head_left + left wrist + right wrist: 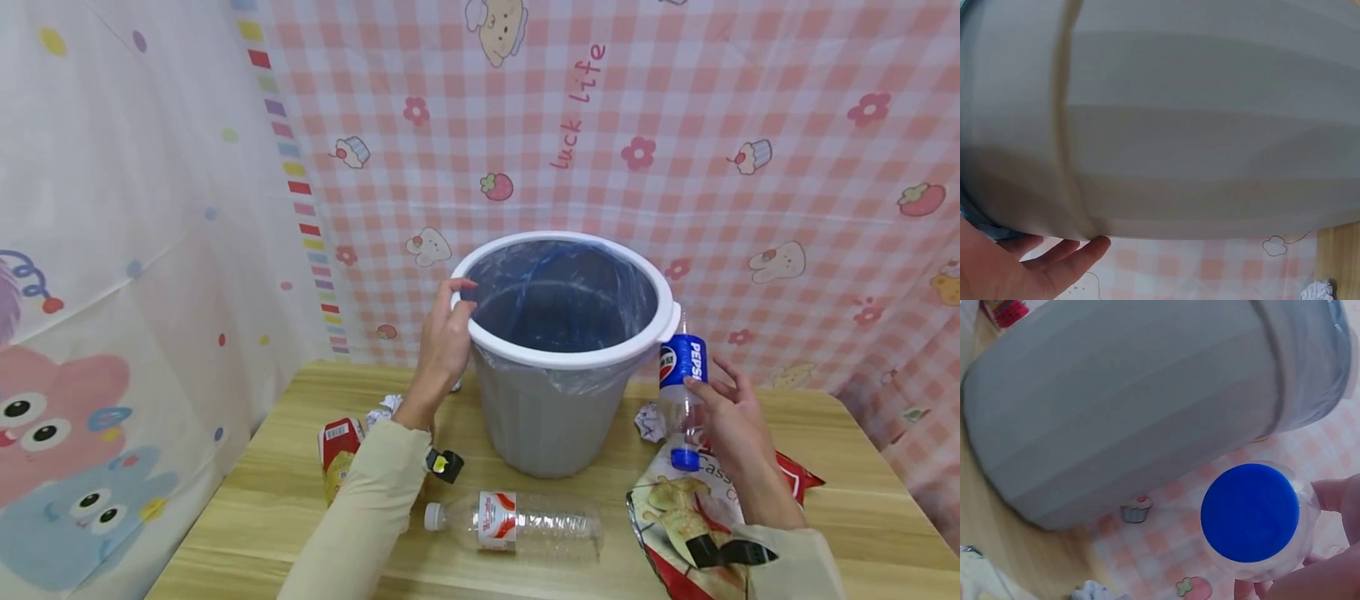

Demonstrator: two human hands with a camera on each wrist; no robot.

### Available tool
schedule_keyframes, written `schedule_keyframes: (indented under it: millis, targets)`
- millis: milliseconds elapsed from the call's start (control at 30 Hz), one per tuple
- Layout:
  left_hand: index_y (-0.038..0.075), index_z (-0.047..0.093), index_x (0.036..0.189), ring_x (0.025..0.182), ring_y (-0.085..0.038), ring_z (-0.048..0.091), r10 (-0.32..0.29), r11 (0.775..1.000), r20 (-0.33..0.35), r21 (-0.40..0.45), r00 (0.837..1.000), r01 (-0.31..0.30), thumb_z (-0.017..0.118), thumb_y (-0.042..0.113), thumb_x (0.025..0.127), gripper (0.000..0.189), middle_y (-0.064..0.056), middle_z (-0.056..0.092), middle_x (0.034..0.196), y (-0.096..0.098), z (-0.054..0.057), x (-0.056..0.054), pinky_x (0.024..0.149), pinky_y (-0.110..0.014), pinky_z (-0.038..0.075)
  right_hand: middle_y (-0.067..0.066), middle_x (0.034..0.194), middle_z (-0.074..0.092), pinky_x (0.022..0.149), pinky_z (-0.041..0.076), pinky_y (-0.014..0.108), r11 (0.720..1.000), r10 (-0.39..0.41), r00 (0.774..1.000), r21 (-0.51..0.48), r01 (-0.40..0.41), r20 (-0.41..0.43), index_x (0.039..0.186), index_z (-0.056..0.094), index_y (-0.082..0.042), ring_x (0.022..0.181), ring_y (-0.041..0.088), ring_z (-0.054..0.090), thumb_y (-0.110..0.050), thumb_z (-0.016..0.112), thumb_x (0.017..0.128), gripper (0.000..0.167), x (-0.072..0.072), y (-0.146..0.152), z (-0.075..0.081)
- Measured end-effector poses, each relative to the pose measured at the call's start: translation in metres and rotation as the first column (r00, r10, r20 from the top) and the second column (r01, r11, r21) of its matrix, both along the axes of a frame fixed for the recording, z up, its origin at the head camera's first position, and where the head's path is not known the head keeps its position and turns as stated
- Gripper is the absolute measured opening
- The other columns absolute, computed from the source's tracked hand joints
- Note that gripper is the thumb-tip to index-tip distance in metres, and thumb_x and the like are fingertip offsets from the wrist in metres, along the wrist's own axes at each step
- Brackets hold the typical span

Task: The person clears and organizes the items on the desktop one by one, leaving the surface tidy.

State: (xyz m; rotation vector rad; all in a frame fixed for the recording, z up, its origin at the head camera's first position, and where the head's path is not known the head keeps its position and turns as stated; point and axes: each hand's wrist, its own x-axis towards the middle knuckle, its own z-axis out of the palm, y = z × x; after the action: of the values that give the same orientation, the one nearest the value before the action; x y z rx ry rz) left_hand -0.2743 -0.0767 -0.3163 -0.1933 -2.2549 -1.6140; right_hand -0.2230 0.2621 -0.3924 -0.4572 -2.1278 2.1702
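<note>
A grey trash can (547, 425) with a white rim and a clear plastic liner stands upright on the table. My left hand (446, 342) grips its rim on the left side; the left wrist view has the fingers (1079, 262) against the can's outer wall. To the right of the can, my right hand (731, 417) holds a clear plastic Pepsi bottle (684, 358) upside down, its blue cap (1250, 512) pointing down toward the table. The bottle's base lies beside the rim, partly hidden by it. Inside the can I see only liner.
A clear water bottle (547, 525) lies in front of the can. A snack bag (660, 508) lies beneath my right arm. Crumpled paper (649, 422) sits right of the can, more crumpled paper (384, 410) left of it, near a red-and-yellow package (339, 446). A patterned curtain (600, 125) hangs behind.
</note>
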Motion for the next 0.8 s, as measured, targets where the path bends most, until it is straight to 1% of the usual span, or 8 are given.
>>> schedule_keyframes:
  millis: [67,167,200,267,400,533,633,800]
  targets:
    - [0.017,0.055,0.125,0.115,-0.026,0.053,0.006,1.0,0.002,-0.004,1.0,-0.006,0.042,0.022,0.097,0.032,-0.009,0.054,0.138,0.0,0.001,0.001,0.101,-0.046,0.04,0.009,0.144,0.029,0.077,0.05,0.021,0.998,-0.014,0.999,-0.06,0.012,-0.03,0.157,0.015,-0.029,0.108,0.015,0.047,-0.032,0.06,0.098,0.075,0.001,0.001,0.005]
    - [0.017,0.056,0.124,0.111,-0.027,0.054,0.014,1.0,-0.004,-0.001,1.0,-0.014,0.043,0.022,0.096,0.031,-0.011,0.057,0.134,-0.001,0.001,0.001,0.098,-0.045,0.041,0.003,0.132,0.034,0.077,0.051,0.02,0.983,-0.025,0.994,-0.183,0.006,-0.103,0.151,0.023,-0.031,0.107,0.011,0.051,-0.026,0.062,0.098,0.066,0.003,0.003,0.012]
    - [0.017,0.056,0.123,0.11,-0.028,0.054,0.014,1.0,-0.006,0.0,1.0,-0.014,0.043,0.022,0.096,0.031,-0.012,0.058,0.132,-0.002,0.001,0.001,0.097,-0.045,0.041,0.004,0.131,0.035,0.077,0.051,0.02,0.975,-0.027,0.991,-0.222,-0.002,-0.13,0.147,0.026,-0.032,0.105,0.009,0.053,-0.023,0.062,0.098,0.062,0.004,0.004,0.014]
    - [0.016,0.056,0.123,0.109,-0.029,0.054,0.012,1.0,-0.006,0.004,1.0,-0.012,0.043,0.021,0.096,0.031,-0.014,0.059,0.129,-0.003,0.002,0.0,0.096,-0.045,0.041,0.0,0.122,0.035,0.075,0.051,0.021,0.95,-0.033,0.981,-0.31,-0.029,-0.19,0.138,0.032,-0.032,0.097,0.007,0.056,-0.017,0.062,0.097,0.053,0.005,0.005,0.019]
    - [0.017,0.056,0.123,0.111,-0.028,0.054,0.01,1.0,0.005,0.011,1.0,-0.01,0.042,0.021,0.097,0.03,-0.013,0.059,0.129,-0.006,0.002,0.0,0.096,-0.046,0.041,0.001,0.117,0.04,0.074,0.05,0.02,0.908,-0.058,0.964,-0.415,-0.057,-0.26,0.129,0.04,-0.03,0.092,0.009,0.058,-0.009,0.063,0.095,0.046,0.006,0.008,0.03]
    - [0.017,0.056,0.124,0.112,-0.028,0.055,0.012,1.0,0.004,0.005,1.0,-0.012,0.042,0.022,0.096,0.031,-0.013,0.059,0.13,-0.008,0.003,0.0,0.096,-0.046,0.042,0.002,0.117,0.038,0.074,0.049,0.02,0.885,-0.083,0.951,-0.461,-0.068,-0.299,0.129,0.041,-0.026,0.088,0.01,0.059,-0.006,0.063,0.094,0.046,0.006,0.009,0.041]
    - [0.016,0.056,0.124,0.113,-0.027,0.055,0.009,1.0,-0.006,-0.001,1.0,-0.009,0.042,0.021,0.096,0.032,-0.012,0.059,0.13,-0.008,0.002,0.0,0.096,-0.046,0.042,0.003,0.123,0.032,0.075,0.05,0.02,0.883,-0.08,0.946,-0.463,-0.079,-0.313,0.132,0.039,-0.025,0.09,0.011,0.059,-0.006,0.063,0.095,0.048,0.007,0.01,0.049]
    - [0.015,0.057,0.124,0.109,-0.028,0.055,-0.002,1.0,-0.022,0.007,1.0,0.002,0.042,0.019,0.097,0.031,-0.015,0.061,0.126,-0.006,0.0,-0.002,0.095,-0.045,0.042,0.005,0.127,0.033,0.074,0.051,0.021,0.861,-0.08,0.938,-0.498,-0.106,-0.338,0.135,0.037,-0.023,0.09,0.012,0.059,-0.005,0.063,0.095,0.051,0.009,0.009,0.059]
